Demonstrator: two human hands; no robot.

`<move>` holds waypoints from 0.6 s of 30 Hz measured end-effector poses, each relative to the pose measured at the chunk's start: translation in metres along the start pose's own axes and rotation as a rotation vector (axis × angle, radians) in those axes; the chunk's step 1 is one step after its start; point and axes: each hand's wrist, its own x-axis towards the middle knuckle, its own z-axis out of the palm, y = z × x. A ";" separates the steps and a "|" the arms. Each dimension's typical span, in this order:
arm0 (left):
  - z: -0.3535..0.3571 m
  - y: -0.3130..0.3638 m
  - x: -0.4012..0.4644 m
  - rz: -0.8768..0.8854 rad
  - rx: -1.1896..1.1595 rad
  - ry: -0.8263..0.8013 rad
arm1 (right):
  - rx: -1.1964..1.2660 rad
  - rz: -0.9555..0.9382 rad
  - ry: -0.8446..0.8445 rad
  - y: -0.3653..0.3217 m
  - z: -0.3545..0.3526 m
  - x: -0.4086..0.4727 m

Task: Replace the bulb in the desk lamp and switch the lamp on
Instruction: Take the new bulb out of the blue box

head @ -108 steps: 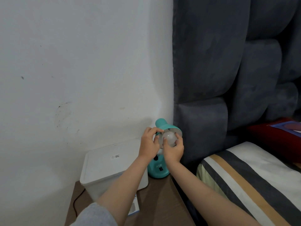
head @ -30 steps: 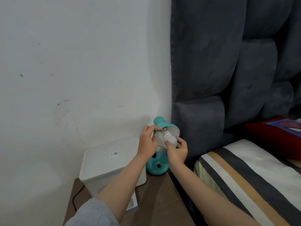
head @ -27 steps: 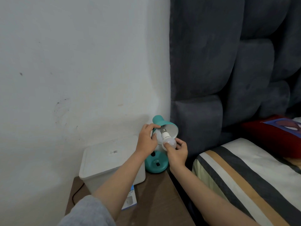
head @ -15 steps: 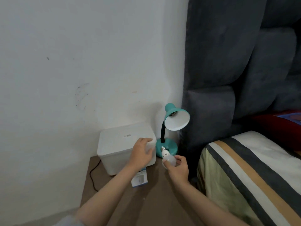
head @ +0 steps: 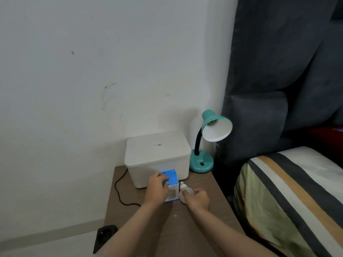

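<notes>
A teal desk lamp (head: pixel 201 161) stands at the back right of the brown bedside table (head: pixel 167 229). Its white-lined shade (head: pixel 217 130) holds no bulb and the socket shows. My right hand (head: pixel 197 199) holds a white bulb (head: pixel 184 190) low over the table, screw base pointing toward the wall. My left hand (head: pixel 156 189) grips a blue and white bulb box (head: pixel 171 184) just left of the bulb, in front of the white bin.
A white lidded plastic bin (head: pixel 157 156) sits at the back of the table against the wall. A black cord (head: pixel 120 190) runs along the left edge to a black socket (head: pixel 104 234). The dark padded headboard (head: pixel 278 71) and striped bedding (head: pixel 289 197) are on the right.
The bulb has come out of the lamp shade in my right hand and moved down to the table. My left hand left the shade and took hold of the blue box.
</notes>
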 end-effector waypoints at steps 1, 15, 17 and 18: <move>0.001 -0.001 0.000 -0.003 -0.010 0.006 | -0.003 -0.006 -0.001 0.000 0.001 0.001; 0.008 -0.013 -0.012 -0.010 -0.087 0.082 | -0.241 -0.270 0.003 0.004 -0.002 0.018; 0.008 -0.015 -0.014 -0.036 -0.097 0.093 | -0.191 -0.466 0.028 -0.002 -0.006 0.015; 0.007 -0.015 -0.015 -0.048 -0.109 0.100 | -0.168 -0.558 0.017 -0.005 -0.008 0.013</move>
